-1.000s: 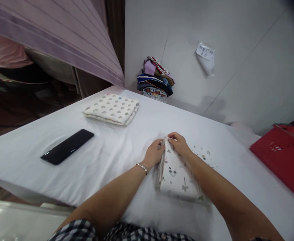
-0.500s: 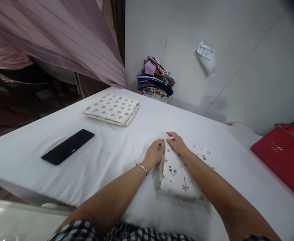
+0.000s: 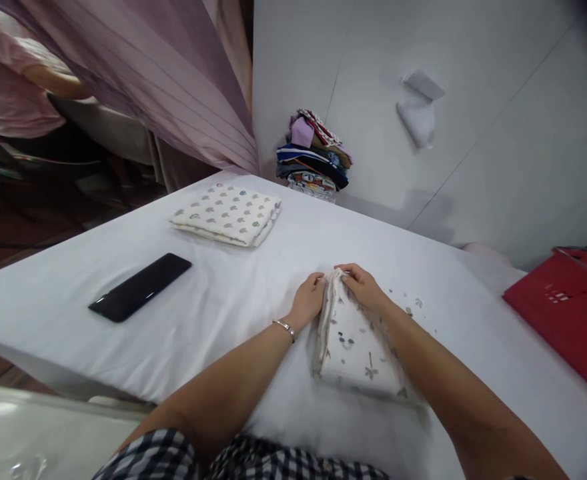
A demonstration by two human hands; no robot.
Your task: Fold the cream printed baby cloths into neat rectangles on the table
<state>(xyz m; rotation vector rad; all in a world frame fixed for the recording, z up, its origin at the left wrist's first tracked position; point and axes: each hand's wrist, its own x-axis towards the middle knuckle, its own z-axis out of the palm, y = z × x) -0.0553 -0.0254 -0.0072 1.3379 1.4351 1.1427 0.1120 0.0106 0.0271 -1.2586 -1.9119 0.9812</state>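
– Nearest thing first. Looks?
– Printed cloth (image 3: pixel 356 350), white, soft, folded in layers. Grey-green motifs, one palm-like. Layered folds show down its left side, near edge wide, far end bunched narrow.
– Where, and pointing how?
– On the white-covered table (image 3: pixel 213 340), in front of the wearer, between the forearms. Long axis runs away from the body, leaning slightly left; narrow end points away.
– Hands?
– Both at that far end. Right hand (image 3: pixel 364 287): narrow, thumb and fingers pinching the top edge. Left hand (image 3: pixel 308 300): fingers curled in at the left side, touching; pinch or just contact, can't tell, fingertips partly hidden. Silver bracelet (image 3: pixel 284 328) on that wrist.
– Further out?
– Black phone-like slab (image 3: pixel 141 287) flat on the table, left. Red bag (image 3: pixel 563 310) far right. Past the slab, dotted cloth (image 3: pixel 228 215), cream, folded flat, apart from the printed one.
– Back?
– Clothes pile (image 3: pixel 313 157) beyond the table's far edge, by the pale wall (image 3: pixel 473 47). Mauve curtain (image 3: pixel 173 87) left; person in pink (image 3: pixel 11 87) behind it.
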